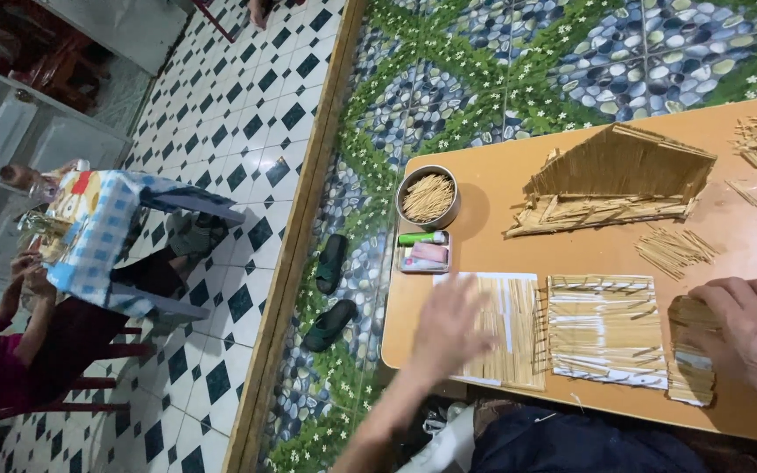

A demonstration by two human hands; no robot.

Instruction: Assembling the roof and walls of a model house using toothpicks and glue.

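Orange-brown low table over a pebble-pattern floor; left hand, blurred, fingers spread, lies flat on a white sheet panel of glued pale sticks. Right hand cups a small stick bundle, grip unclear. Best to press evenly, keeping sticks parallel, clear of the middle stick panel.

On the bench, the left hand lies flat (blurred) over a stick panel; the right hand covers another panel, a third panel between them.
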